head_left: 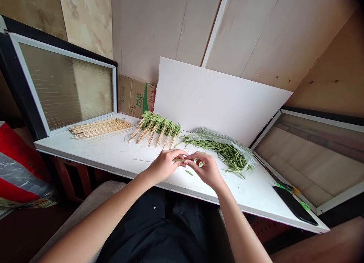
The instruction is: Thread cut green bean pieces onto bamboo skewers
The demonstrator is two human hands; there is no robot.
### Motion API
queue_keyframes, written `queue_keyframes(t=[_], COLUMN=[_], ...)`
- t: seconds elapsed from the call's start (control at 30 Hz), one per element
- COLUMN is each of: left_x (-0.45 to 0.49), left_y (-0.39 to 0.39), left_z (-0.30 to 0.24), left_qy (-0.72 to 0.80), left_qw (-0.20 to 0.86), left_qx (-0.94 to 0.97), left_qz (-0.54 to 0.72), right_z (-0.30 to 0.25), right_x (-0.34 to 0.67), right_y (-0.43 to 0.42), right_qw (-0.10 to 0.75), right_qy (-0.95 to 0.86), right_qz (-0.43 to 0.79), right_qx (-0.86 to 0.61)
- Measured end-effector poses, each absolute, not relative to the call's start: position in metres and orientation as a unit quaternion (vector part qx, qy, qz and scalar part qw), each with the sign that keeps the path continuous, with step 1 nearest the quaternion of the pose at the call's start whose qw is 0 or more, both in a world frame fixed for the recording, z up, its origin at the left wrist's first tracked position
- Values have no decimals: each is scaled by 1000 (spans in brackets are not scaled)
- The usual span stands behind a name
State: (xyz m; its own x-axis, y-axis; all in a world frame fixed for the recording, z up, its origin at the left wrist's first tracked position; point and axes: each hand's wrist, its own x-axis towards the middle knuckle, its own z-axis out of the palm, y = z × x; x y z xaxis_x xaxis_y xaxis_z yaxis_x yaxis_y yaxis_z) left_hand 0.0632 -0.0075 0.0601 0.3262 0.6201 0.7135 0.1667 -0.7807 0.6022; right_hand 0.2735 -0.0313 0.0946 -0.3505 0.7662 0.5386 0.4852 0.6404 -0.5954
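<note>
My left hand (165, 163) and my right hand (205, 167) meet over the near edge of a white board (113, 151), fingers pinched together on a short green bean piece (179, 160) held between them. A thin skewer seems to run left from the left hand along the board. A small green bit (189, 172) lies just below the hands. To the right, a clear plastic bag holds a heap of long green beans (227, 151). Behind the hands lies a row of finished bean skewers (156, 127).
A pile of bare bamboo skewers (99, 127) lies at the far left of the board. A black phone (295, 204) and a green-handled tool (287, 187) sit at the right end. A cardboard box (136, 97) and a white panel (216, 98) stand behind.
</note>
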Motion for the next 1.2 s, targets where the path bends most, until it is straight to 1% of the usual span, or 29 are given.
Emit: queue_keyframes(t=[0.17,0.3,0.47,0.57,0.73,0.87,1.07,1.2], left_x=[59,56,58,58,60,59,54,55], left_y=[-10,-11,-13,-15,-16,-15,-19,-21], left_z=[68,71,68,69,72,72,78,82], left_qy=[267,279,287,298,309,275,253,261], left_qw=[177,134,145,143,118,145,249,238], left_qx=[783,789,797,806,818,823,812,816], left_qz=[533,530,511,492,470,476,463,458], right_z=[105,107,103,101,97,93,93,89], right_x=[284,288,279,276,275,271,265,268], right_y=[-35,-34,-35,-34,-30,-30,-32,-28], right_qw=[451,441,429,429,427,452,481,489], right_qy=[-788,-808,-837,-837,-838,-828,-813,-811], right_qz=[134,108,80,81,44,69,109,141], right_qx=[-397,-376,-330,-331,-337,-325,-311,-290])
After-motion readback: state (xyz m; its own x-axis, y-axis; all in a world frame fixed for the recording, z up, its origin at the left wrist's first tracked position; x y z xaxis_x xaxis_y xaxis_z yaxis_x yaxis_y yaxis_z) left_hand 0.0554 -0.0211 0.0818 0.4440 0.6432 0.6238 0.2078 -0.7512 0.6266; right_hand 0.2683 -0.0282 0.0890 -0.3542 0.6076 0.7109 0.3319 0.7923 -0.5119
